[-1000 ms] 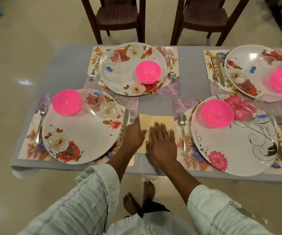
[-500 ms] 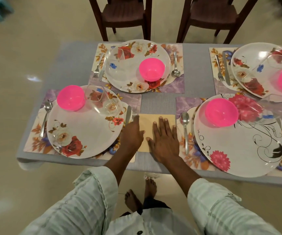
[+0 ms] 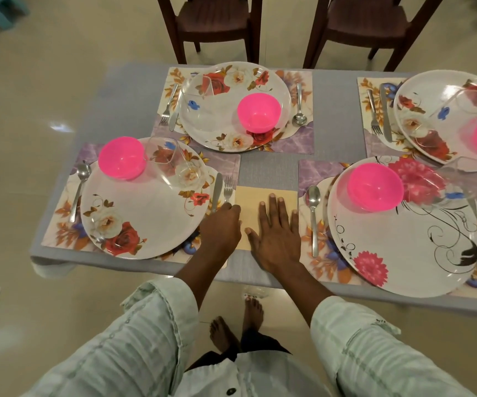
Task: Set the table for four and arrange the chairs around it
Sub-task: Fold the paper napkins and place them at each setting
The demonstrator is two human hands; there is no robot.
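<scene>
Napkin (image 3: 253,203), pale yellow, lay near the table's (image 3: 134,90) near edge between two placemats, its long axis running toward the far edge. Right hand (image 3: 277,236) pressed flat on it, fingers spread. Left hand (image 3: 221,230) rested curled at its left edge.

No readable text, label, brand, number or sign shows anywhere on these things.

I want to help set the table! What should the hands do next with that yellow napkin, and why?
Probably slide the yellow napkin left, next to the fork. It lies between two place settings, the right hand flat on it and the left hand at its edge.
</scene>
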